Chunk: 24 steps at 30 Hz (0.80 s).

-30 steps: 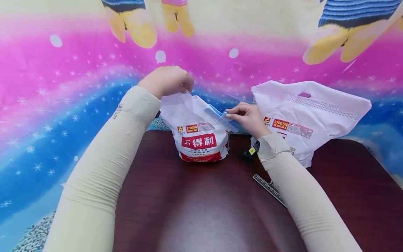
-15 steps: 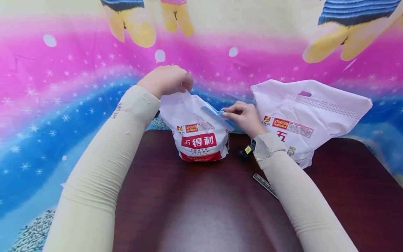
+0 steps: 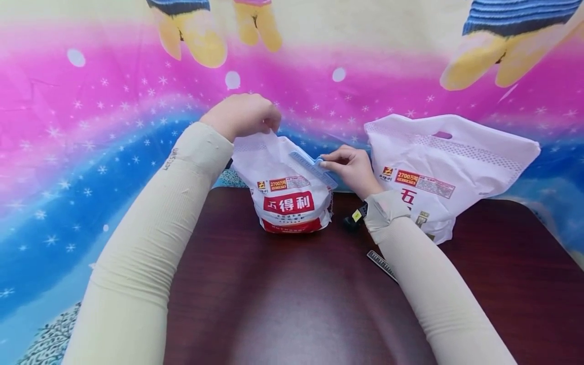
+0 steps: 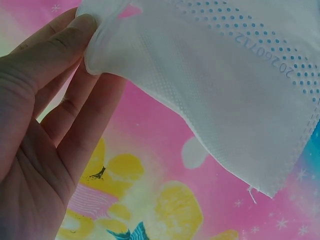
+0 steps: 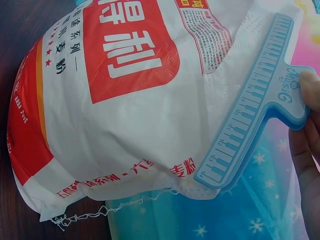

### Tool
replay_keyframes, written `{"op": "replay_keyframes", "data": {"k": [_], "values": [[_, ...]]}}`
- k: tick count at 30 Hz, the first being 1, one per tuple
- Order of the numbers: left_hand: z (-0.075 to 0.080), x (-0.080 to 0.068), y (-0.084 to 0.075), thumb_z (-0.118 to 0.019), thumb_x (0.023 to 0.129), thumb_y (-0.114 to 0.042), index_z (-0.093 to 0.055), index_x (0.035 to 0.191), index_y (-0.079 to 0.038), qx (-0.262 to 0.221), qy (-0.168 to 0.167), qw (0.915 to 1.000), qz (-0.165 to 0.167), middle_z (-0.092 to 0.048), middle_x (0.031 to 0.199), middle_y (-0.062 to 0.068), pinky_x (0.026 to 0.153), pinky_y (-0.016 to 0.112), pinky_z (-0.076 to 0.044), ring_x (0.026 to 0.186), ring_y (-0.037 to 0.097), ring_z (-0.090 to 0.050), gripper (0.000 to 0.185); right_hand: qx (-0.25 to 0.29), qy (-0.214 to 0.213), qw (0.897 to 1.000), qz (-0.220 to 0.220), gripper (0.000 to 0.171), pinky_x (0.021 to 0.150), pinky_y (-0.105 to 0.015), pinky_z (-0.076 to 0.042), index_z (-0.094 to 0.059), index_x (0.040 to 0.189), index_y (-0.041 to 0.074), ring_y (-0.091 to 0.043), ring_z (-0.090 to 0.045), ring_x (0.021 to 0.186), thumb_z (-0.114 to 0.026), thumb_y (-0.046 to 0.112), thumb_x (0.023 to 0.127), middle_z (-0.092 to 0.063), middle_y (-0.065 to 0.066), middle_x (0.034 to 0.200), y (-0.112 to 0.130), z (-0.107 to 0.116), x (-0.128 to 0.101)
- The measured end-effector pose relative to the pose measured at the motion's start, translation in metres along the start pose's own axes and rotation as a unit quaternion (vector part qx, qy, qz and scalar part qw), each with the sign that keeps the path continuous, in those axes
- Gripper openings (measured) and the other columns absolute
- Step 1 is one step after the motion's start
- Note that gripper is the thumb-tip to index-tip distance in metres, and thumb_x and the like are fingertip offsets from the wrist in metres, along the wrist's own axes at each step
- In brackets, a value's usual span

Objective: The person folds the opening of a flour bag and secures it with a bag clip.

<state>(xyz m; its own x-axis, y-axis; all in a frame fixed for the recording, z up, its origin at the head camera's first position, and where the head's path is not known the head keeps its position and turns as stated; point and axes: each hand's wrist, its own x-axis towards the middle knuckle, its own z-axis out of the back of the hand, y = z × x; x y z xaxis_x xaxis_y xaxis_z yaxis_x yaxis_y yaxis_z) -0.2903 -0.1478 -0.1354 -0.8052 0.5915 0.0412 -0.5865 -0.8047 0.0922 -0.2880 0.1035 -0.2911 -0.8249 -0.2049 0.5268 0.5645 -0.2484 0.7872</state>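
Bright pink and blue cartoon cloth (image 3: 91,126) hangs behind a dark wooden table (image 3: 292,304). Seen from the head camera, a white flour bag (image 3: 287,195) with red printing stands upright near the table's far edge. The left hand (image 3: 244,115) is above the bag's top left corner, its fingers curled down and pinching the bag's loose top edge. The right hand (image 3: 351,170) is at the bag's upper right, thumb and fingers pinching the handle of a blue plastic sealing clip (image 3: 314,170) that lies slanted across the bag's neck. A second white bag (image 3: 451,162) lies to the right, well clear of both hands, and a grey ruler (image 3: 382,265) lies on the table beside the right sleeve.

From the left wrist, the thumb and fingertips (image 4: 82,27) pinch a fold of the bag's white woven edge, the other fingers nearly straight beneath it.

From the right wrist, the clip's long ridged bar lies against the bag's gathered neck, while fingertips (image 5: 312,90) touch its short handle at the picture's right edge.
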Motion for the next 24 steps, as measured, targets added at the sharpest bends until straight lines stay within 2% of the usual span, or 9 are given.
{"op": "replay_keyframes", "data": {"k": [12,20,24], "values": [[-0.001,0.002,0.0,-0.075,0.091,-0.009,-0.073,0.113,-0.012,-0.002,0.0,1.0,0.006,-0.068,0.114,0.009,0.094,0.047,-0.053,0.107,0.028,-0.059,0.022,0.001,-0.001,1.0,-0.018,0.015,0.071,-0.019,-0.055,-0.075,0.103,-0.008,-0.01,-0.066,0.082,-0.074,0.0,0.091,-0.069,-0.018,0.097,0.001,-0.004,0.003],[-0.002,0.002,-0.001,-0.076,0.09,-0.01,-0.073,0.113,-0.012,-0.008,-0.004,0.9999,0.012,-0.068,0.115,0.008,0.094,0.047,-0.053,0.107,0.028,-0.059,0.023,0.003,-0.006,1.0,-0.019,0.016,0.072,-0.02,-0.055,-0.077,0.104,-0.003,-0.008,-0.065,0.084,-0.076,0.004,0.09,-0.07,-0.018,0.103,-0.026,-0.006,0.012],[-0.001,0.001,0.0,-0.077,0.09,-0.01,-0.072,0.113,-0.012,-0.008,-0.004,0.9999,0.014,-0.068,0.115,0.008,0.094,0.047,-0.053,0.107,0.028,-0.059,0.023,0.007,-0.004,1.0,-0.019,0.016,0.074,-0.02,-0.055,-0.078,0.105,0.002,-0.01,-0.066,0.087,-0.077,0.009,0.09,-0.07,-0.013,0.103,-0.027,-0.008,0.014]]}}
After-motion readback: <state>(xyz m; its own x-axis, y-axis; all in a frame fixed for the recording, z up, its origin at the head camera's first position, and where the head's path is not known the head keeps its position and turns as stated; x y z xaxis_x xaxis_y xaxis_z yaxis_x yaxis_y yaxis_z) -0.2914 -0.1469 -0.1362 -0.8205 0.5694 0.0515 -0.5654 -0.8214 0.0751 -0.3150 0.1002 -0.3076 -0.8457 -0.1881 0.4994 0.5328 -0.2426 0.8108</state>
